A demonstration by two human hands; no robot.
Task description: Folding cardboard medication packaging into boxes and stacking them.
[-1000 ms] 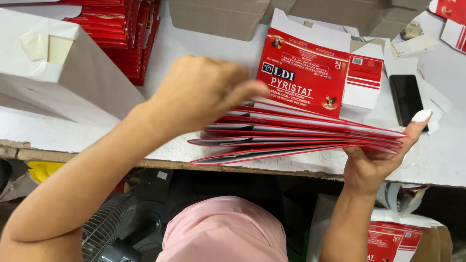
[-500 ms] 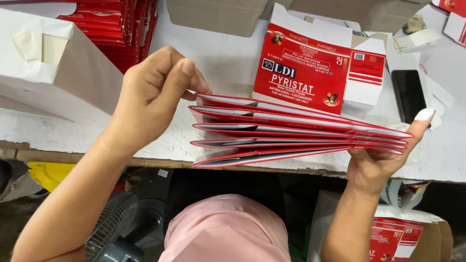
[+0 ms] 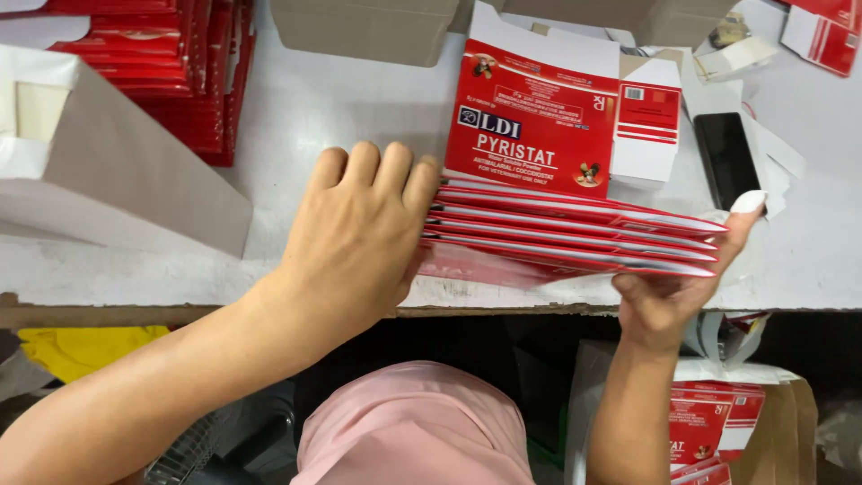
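Between both hands I hold a fanned bundle of flat red cartons (image 3: 575, 235) with white edges, just above the front edge of the white table (image 3: 305, 117). My left hand (image 3: 359, 235) closes over the bundle's left ends, fingers curled on top. At the right ends my right hand (image 3: 673, 287) pinches the bundle, thumb up by a long pale nail. Behind the bundle a flattened red and white carton (image 3: 557, 117) lies face up on the table.
A stack of red flat cartons (image 3: 162, 63) stands at the back left, a white cardboard box (image 3: 99, 171) lies at the left, a brown box (image 3: 368, 31) at the back. A black phone (image 3: 725, 160) rests on paper scraps. More red cartons (image 3: 709, 427) sit below.
My left hand went from holding the fanned left ends apart to pressing down over them. The bundle is now squeezed tighter and its sheets lie closer together.
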